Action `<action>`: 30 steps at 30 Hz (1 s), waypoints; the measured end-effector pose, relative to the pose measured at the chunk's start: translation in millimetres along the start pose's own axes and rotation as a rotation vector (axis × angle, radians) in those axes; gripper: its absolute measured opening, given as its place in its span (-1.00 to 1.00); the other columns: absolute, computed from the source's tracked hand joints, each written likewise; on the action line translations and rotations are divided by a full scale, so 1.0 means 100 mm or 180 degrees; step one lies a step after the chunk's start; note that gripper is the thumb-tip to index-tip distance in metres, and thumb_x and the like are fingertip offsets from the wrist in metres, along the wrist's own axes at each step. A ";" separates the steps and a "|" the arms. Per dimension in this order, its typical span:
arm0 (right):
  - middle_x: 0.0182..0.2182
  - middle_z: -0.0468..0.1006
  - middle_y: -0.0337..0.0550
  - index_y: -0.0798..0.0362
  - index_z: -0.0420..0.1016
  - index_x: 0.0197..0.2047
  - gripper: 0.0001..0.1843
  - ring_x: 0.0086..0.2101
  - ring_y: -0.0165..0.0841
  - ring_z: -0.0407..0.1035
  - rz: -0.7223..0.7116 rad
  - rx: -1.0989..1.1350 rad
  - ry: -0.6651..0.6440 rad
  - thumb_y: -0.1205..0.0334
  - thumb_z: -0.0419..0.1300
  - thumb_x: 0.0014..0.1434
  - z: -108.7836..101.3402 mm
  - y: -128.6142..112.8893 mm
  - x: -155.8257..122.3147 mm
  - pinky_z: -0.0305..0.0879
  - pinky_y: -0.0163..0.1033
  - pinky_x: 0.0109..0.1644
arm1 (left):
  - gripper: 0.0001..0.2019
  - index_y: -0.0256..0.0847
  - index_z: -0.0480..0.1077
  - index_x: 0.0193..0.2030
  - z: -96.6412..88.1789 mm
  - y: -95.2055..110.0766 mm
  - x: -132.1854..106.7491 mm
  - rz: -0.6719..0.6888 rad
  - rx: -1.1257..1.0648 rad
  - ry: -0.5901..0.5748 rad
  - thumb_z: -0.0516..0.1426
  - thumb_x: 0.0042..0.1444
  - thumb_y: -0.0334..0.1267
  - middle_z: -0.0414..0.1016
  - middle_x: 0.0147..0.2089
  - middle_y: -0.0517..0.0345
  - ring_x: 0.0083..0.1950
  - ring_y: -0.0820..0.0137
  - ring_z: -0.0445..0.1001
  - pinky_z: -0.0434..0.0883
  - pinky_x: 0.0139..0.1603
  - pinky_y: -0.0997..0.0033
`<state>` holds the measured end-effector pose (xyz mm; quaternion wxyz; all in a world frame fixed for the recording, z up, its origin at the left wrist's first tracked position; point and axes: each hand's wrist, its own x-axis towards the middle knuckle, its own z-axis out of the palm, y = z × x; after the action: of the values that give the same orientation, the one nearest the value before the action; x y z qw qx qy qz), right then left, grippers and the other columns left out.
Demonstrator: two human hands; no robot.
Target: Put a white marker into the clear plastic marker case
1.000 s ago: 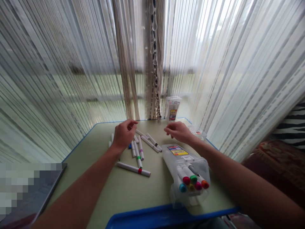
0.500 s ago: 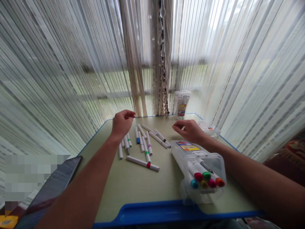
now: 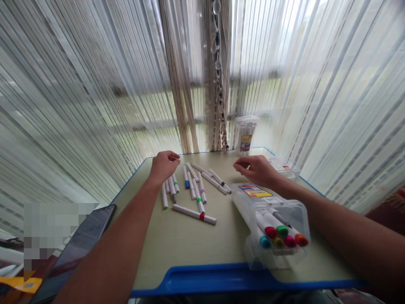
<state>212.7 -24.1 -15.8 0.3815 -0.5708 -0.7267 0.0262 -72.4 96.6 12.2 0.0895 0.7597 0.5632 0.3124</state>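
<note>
Head view: our left hand (image 3: 163, 165) curls loosely, holding nothing, above loose markers (image 3: 193, 192); our right hand (image 3: 257, 169), fingers narrowly pinched and bare, hovers beside the clear marker case (image 3: 253, 198).

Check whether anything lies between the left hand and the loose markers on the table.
Nothing visible does. The left hand hovers right at the far end of the loose markers; the marker box lies off to the right, under the right hand.
</note>
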 end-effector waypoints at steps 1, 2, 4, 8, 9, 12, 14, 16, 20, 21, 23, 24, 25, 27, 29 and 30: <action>-0.57 0.52 -0.19 0.13 0.55 -0.42 -0.79 -0.55 -0.43 0.33 0.0002 0.0000 -0.0009 0.25 0.12 0.13 0.00 0.00 0.00 0.20 -0.33 -0.38 | -0.78 -0.19 0.55 -0.27 0.03 -0.01 -0.01 0.0008 0.0067 -0.0115 0.19 -0.04 -0.17 0.61 -0.31 0.04 -0.30 0.30 0.53 0.41 -0.21 0.36; -0.57 0.52 -0.19 0.13 0.55 -0.42 -0.79 -0.55 -0.42 0.34 0.0009 -0.0003 -0.0016 0.25 0.12 0.13 0.00 0.00 0.00 0.20 -0.33 -0.38 | -0.78 -0.19 0.55 -0.29 0.06 -0.02 -0.02 0.0019 0.0120 -0.0222 0.20 -0.05 -0.14 0.60 -0.32 0.04 -0.31 0.29 0.53 0.41 -0.23 0.36; -0.58 0.51 -0.19 0.13 0.54 -0.41 -0.79 -0.55 -0.42 0.34 0.0025 -0.0016 -0.0035 0.25 0.11 0.13 0.00 0.00 0.00 0.20 -0.32 -0.39 | -0.76 -0.17 0.55 -0.32 0.12 -0.04 -0.05 0.0035 0.0237 -0.0404 0.22 -0.10 -0.09 0.60 -0.34 0.04 -0.32 0.26 0.53 0.41 -0.25 0.35; -0.59 0.49 -0.19 0.13 0.54 -0.41 -0.79 -0.56 -0.42 0.34 0.0044 -0.0032 -0.0051 0.25 0.11 0.13 -0.01 -0.01 0.00 0.19 -0.32 -0.39 | -0.68 -0.16 0.54 -0.24 0.23 -0.07 -0.06 0.0043 0.0503 -0.0619 0.23 -0.12 -0.04 0.61 -0.29 -0.01 -0.26 0.19 0.55 0.41 -0.21 0.31; -0.59 0.49 -0.19 0.13 0.54 -0.41 -0.79 -0.56 -0.42 0.34 0.0044 -0.0027 -0.0052 0.25 0.11 0.13 -0.01 -0.02 0.00 0.19 -0.32 -0.39 | -0.65 -0.17 0.54 -0.20 0.24 -0.08 -0.06 0.0036 0.0564 -0.0651 0.22 -0.12 -0.03 0.61 -0.28 -0.03 -0.24 0.18 0.55 0.41 -0.19 0.29; -0.59 0.50 -0.19 0.14 0.54 -0.41 -0.78 -0.56 -0.42 0.35 0.0039 -0.0013 -0.0058 0.25 0.11 0.14 -0.01 -0.02 0.00 0.19 -0.32 -0.39 | -0.56 -0.20 0.52 -0.13 0.27 -0.08 -0.05 0.0012 0.0729 -0.0748 0.22 -0.12 0.01 0.61 -0.27 -0.09 -0.19 0.13 0.56 0.41 -0.12 0.26; -0.60 0.49 -0.20 0.13 0.54 -0.41 -0.78 -0.56 -0.41 0.35 0.0042 -0.0014 -0.0060 0.24 0.11 0.13 0.00 -0.01 0.00 0.19 -0.31 -0.40 | -0.55 -0.22 0.52 -0.12 0.28 -0.07 -0.05 -0.0004 0.0818 -0.0805 0.22 -0.12 0.03 0.61 -0.27 -0.11 -0.14 0.11 0.55 0.41 -0.08 0.24; -0.61 0.49 -0.21 0.12 0.54 -0.42 -0.79 -0.57 -0.41 0.35 0.0054 -0.0017 -0.0043 0.23 0.12 0.13 0.00 0.01 0.00 0.19 -0.31 -0.40 | -0.54 -0.23 0.53 -0.11 0.28 -0.06 -0.06 -0.0020 0.0885 -0.0840 0.20 -0.10 0.03 0.61 -0.25 -0.13 -0.10 0.10 0.55 0.41 -0.05 0.24; -0.60 0.50 -0.22 0.10 0.54 -0.42 -0.80 -0.56 -0.40 0.37 0.0070 -0.0034 -0.0035 0.23 0.13 0.12 0.01 0.03 0.01 0.20 -0.31 -0.40 | -0.54 -0.22 0.53 -0.07 0.28 -0.03 -0.06 -0.0040 0.0937 -0.0885 0.18 -0.05 0.01 0.61 -0.21 -0.12 -0.09 0.11 0.55 0.41 -0.03 0.25; -0.59 0.50 -0.22 0.10 0.54 -0.42 -0.81 -0.56 -0.40 0.37 0.0068 -0.0036 -0.0041 0.23 0.13 0.11 0.01 0.03 0.01 0.21 -0.31 -0.40 | -0.55 -0.22 0.53 -0.07 0.28 -0.03 -0.06 -0.0044 0.0935 -0.0895 0.17 -0.04 0.00 0.61 -0.21 -0.11 -0.09 0.12 0.55 0.41 -0.03 0.26; -0.59 0.51 -0.22 0.10 0.54 -0.42 -0.81 -0.56 -0.40 0.38 0.0066 -0.0026 -0.0051 0.24 0.13 0.12 0.00 0.03 0.01 0.21 -0.31 -0.40 | -0.57 -0.22 0.53 -0.06 0.27 -0.02 -0.06 -0.0049 0.0917 -0.0913 0.15 -0.02 -0.03 0.61 -0.23 -0.10 -0.11 0.14 0.55 0.41 -0.03 0.27; -0.59 0.51 -0.22 0.09 0.54 -0.43 -0.81 -0.56 -0.40 0.38 0.0065 -0.0019 -0.0055 0.24 0.13 0.12 0.00 0.03 0.01 0.21 -0.31 -0.40 | -0.58 -0.22 0.53 -0.06 0.27 -0.02 -0.06 -0.0054 0.0901 -0.0925 0.14 -0.01 -0.05 0.62 -0.25 -0.10 -0.12 0.14 0.56 0.41 -0.04 0.28; -0.59 0.51 -0.22 0.09 0.54 -0.42 -0.81 -0.56 -0.40 0.38 0.0064 -0.0014 -0.0060 0.24 0.13 0.12 0.00 0.03 0.01 0.22 -0.31 -0.40 | -0.58 -0.23 0.54 -0.06 0.26 -0.01 -0.06 -0.0059 0.0879 -0.0939 0.13 -0.01 -0.07 0.62 -0.26 -0.09 -0.13 0.15 0.56 0.42 -0.06 0.28; -0.59 0.51 -0.22 0.09 0.53 -0.43 -0.81 -0.56 -0.40 0.38 0.0053 -0.0013 -0.0066 0.24 0.13 0.12 0.00 0.03 0.01 0.22 -0.31 -0.40 | -0.61 -0.23 0.55 -0.08 0.25 0.00 -0.07 -0.0073 0.0824 -0.0975 0.11 0.01 -0.11 0.62 -0.29 -0.08 -0.17 0.17 0.57 0.43 -0.12 0.31; -0.60 0.50 -0.22 0.09 0.53 -0.43 -0.80 -0.56 -0.40 0.38 0.0037 -0.0025 -0.0070 0.23 0.13 0.12 0.01 0.03 0.01 0.22 -0.31 -0.40 | -0.65 -0.21 0.57 -0.12 0.24 0.01 -0.08 -0.0078 0.0758 -0.1012 0.09 0.02 -0.14 0.62 -0.33 -0.03 -0.21 0.20 0.57 0.43 -0.17 0.35; -0.60 0.50 -0.22 0.09 0.53 -0.43 -0.80 -0.56 -0.39 0.38 0.0030 -0.0032 -0.0069 0.23 0.13 0.12 0.01 0.04 0.01 0.22 -0.30 -0.41 | -0.67 -0.20 0.58 -0.15 0.24 0.01 -0.09 -0.0079 0.0723 -0.1025 0.09 0.02 -0.16 0.62 -0.36 -0.01 -0.22 0.22 0.58 0.43 -0.19 0.37</action>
<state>215.3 -22.1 -17.6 0.3706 -0.5758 -0.7281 0.0305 -59.1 93.2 -9.0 0.0960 0.7981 0.5826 0.1201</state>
